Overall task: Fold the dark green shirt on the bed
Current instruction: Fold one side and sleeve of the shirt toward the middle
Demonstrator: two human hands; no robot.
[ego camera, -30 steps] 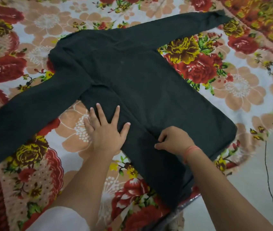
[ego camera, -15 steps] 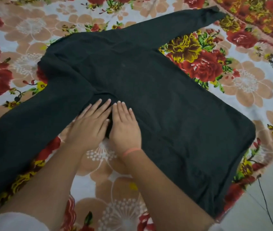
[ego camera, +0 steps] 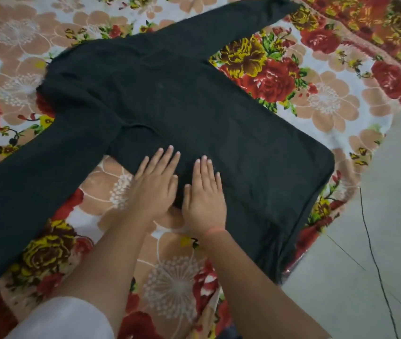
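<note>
The dark green shirt [ego camera: 182,113] lies spread flat on the bed, with long sleeves stretched out to the lower left and the upper right. Its hem reaches the bed's right edge. My left hand [ego camera: 156,182] rests palm down on the shirt's near side edge, fingers apart. Right beside it, my right hand [ego camera: 203,194] presses flat on the same edge, with an orange thread around its wrist. Neither hand grips the cloth.
A floral bedspread [ego camera: 316,99] in red, yellow and peach covers the bed. The grey tiled floor [ego camera: 378,241] shows at the right, with a thin black cable [ego camera: 375,263] running across it. A white sleeve [ego camera: 67,319] covers my left upper arm.
My right hand has opened from a loose fist and moved left to lie flat beside my left hand. Both hands have then slid a little to the right along the shirt's near edge.
</note>
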